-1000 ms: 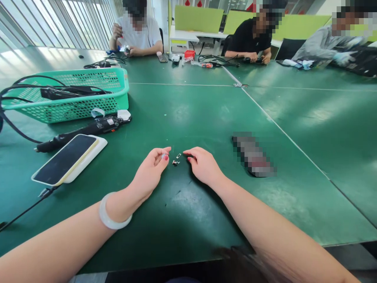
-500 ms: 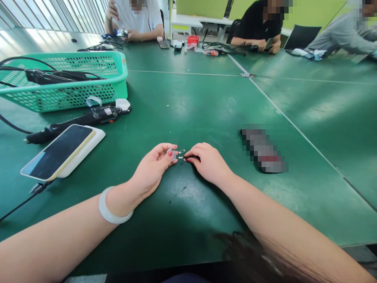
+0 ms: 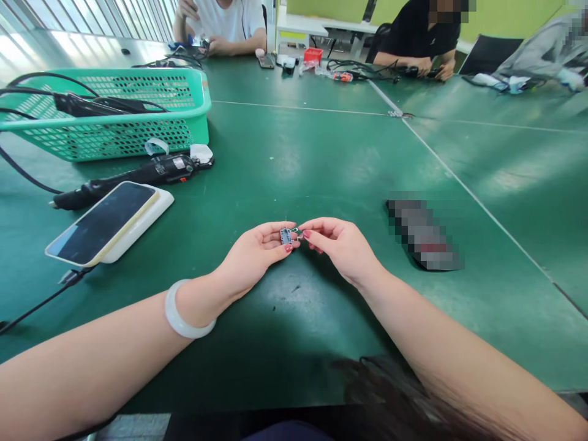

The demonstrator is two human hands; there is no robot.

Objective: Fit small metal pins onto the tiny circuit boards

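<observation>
My left hand [image 3: 257, 248] is palm up with its fingers around a small grey-blue plastic part [image 3: 286, 236], whose face with notched edges is turned upward. Right at its fingertips is my right hand [image 3: 342, 245], thumb and forefinger pinched together. A tiny light metal piece [image 3: 300, 237] shows at that pinch, beside the grey-blue part; its exact shape is too small to make out. Both hands are just above the green table [image 3: 285, 343].
To the left lie a phone [image 3: 103, 220] on a white box [image 3: 138, 236], a black electric screwdriver [image 3: 151, 173] and a green basket [image 3: 138, 138] holding black tools. A dark blurred object [image 3: 422, 239] is at right. Several people sit across the table.
My left hand has turned, bringing the grey-blue part face up. My right fingers have come up from the small pieces on the table to the left fingertips. The view has shifted slightly.
</observation>
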